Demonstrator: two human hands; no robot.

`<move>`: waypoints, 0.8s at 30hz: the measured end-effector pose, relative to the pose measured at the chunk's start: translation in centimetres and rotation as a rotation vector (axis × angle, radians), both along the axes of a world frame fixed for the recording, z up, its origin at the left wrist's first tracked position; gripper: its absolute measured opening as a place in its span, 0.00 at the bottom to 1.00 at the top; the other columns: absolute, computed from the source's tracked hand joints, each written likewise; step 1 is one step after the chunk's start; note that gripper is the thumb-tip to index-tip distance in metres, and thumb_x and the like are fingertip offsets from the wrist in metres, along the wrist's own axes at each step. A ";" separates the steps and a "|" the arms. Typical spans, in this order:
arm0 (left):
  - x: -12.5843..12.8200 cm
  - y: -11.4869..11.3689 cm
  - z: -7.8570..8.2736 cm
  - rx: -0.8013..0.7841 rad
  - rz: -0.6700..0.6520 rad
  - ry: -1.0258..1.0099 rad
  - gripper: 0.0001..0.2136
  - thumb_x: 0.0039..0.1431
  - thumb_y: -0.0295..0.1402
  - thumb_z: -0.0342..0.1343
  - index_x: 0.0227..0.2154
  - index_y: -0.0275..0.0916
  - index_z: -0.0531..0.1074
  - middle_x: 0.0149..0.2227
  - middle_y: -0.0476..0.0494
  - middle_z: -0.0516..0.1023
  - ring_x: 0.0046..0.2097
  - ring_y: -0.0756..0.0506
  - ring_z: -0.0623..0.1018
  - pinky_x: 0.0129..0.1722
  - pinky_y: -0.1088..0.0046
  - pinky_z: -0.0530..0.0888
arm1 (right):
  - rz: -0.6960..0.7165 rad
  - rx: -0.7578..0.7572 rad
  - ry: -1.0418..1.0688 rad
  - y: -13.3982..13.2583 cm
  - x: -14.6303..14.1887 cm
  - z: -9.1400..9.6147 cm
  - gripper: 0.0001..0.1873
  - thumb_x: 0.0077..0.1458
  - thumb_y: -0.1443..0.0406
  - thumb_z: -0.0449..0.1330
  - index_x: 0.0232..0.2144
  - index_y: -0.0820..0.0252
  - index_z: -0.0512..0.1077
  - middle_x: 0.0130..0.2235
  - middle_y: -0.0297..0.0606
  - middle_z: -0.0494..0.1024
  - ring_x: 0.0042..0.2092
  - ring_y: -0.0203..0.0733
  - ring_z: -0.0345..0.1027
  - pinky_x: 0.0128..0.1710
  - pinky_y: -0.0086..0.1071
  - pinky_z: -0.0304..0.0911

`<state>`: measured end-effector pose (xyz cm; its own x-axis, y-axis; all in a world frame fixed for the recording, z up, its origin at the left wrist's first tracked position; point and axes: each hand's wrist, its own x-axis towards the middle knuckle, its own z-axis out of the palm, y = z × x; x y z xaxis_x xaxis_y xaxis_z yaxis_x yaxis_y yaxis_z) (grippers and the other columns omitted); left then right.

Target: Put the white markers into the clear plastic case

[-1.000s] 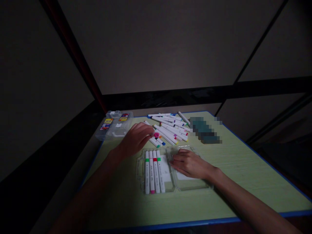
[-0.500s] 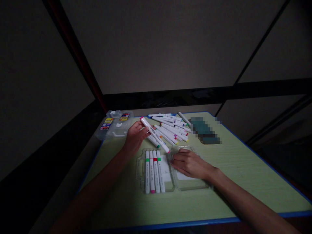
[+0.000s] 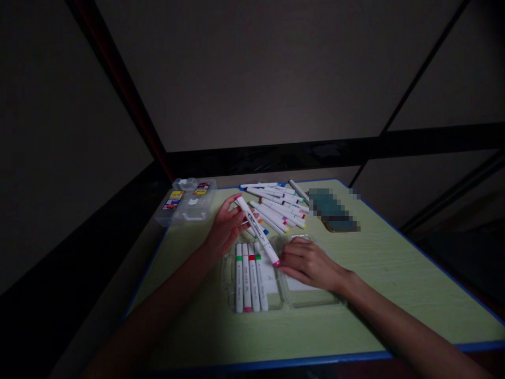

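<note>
My left hand [image 3: 228,225] is closed around the upper part of a white marker [image 3: 256,230] with pink ends, held slantwise above the table. Its lower pink end meets the fingertips of my right hand [image 3: 310,263]. The fingers of that hand are curled over the right half of an open clear plastic case [image 3: 315,301]; whether they pinch the marker's tip or the case is hidden. In the case's left half several white markers [image 3: 251,279] stand side by side, with green, pink and red bands.
Behind my hands lies a loose pile of white markers [image 3: 276,210] with coloured ends. A clear lidded box [image 3: 193,210] with labels is at the back left. A blurred-out teal object [image 3: 331,210] lies right of the pile. The green table [image 3: 394,305] has a blue edge.
My left hand has brought the marker right and toward me, so its lower pink end now reaches my right fingertips. My right hand has barely moved.
</note>
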<state>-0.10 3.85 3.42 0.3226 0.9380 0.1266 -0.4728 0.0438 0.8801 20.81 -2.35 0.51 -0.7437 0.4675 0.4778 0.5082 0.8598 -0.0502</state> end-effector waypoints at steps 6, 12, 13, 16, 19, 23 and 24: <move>0.1 -0.3 0.2 -0.018 -0.017 0.026 0.27 0.43 0.29 0.60 0.46 0.40 0.55 0.33 0.48 0.73 0.35 0.48 0.76 0.37 0.71 0.73 | -0.034 0.052 0.029 0.1 0.2 -0.1 0.19 0.58 0.57 0.48 0.23 0.63 0.68 0.23 0.35 0.67 0.27 0.35 0.59 0.32 0.31 0.52; 0.2 -0.5 0.2 -0.022 -0.028 0.033 0.27 0.43 0.29 0.61 0.46 0.40 0.55 0.32 0.48 0.73 0.34 0.48 0.77 0.36 0.72 0.73 | -0.019 0.113 0.028 -0.3 -0.2 0.5 0.22 0.59 0.57 0.47 0.20 0.62 0.67 0.21 0.35 0.67 0.26 0.35 0.58 0.31 0.31 0.51; 0.3 -0.5 0.2 -0.026 -0.036 0.035 0.27 0.43 0.29 0.61 0.46 0.40 0.56 0.32 0.47 0.74 0.34 0.48 0.77 0.36 0.72 0.73 | -0.015 0.119 0.030 -0.4 -0.3 0.5 0.21 0.59 0.58 0.47 0.20 0.62 0.67 0.20 0.34 0.67 0.26 0.35 0.58 0.31 0.31 0.51; 0.3 -0.6 0.0 -0.036 -0.056 0.049 0.27 0.43 0.30 0.61 0.46 0.40 0.56 0.33 0.47 0.74 0.34 0.47 0.77 0.35 0.72 0.72 | -0.021 0.137 0.033 -0.5 -0.5 0.6 0.20 0.59 0.59 0.48 0.19 0.62 0.66 0.20 0.34 0.67 0.25 0.35 0.58 0.31 0.30 0.51; 0.3 -0.6 -0.1 -0.034 -0.061 0.069 0.26 0.43 0.30 0.61 0.46 0.41 0.56 0.34 0.47 0.74 0.35 0.47 0.77 0.37 0.70 0.72 | -0.038 0.157 0.023 -0.7 -0.6 0.6 0.20 0.59 0.60 0.48 0.18 0.62 0.66 0.20 0.33 0.67 0.25 0.34 0.58 0.31 0.31 0.50; 0.2 -0.6 -0.1 -0.012 -0.096 0.128 0.25 0.43 0.30 0.61 0.44 0.40 0.58 0.33 0.46 0.74 0.35 0.46 0.77 0.37 0.68 0.72 | -0.023 0.178 0.000 -1.2 -0.9 0.8 0.20 0.58 0.61 0.49 0.17 0.61 0.65 0.19 0.33 0.66 0.25 0.34 0.58 0.30 0.32 0.49; 0.2 -0.6 -0.1 -0.005 -0.100 0.147 0.24 0.43 0.30 0.60 0.44 0.39 0.58 0.33 0.46 0.74 0.34 0.46 0.77 0.36 0.68 0.72 | -0.016 0.176 -0.005 -1.4 -1.0 0.9 0.19 0.58 0.61 0.49 0.17 0.61 0.65 0.19 0.33 0.66 0.25 0.34 0.57 0.30 0.32 0.49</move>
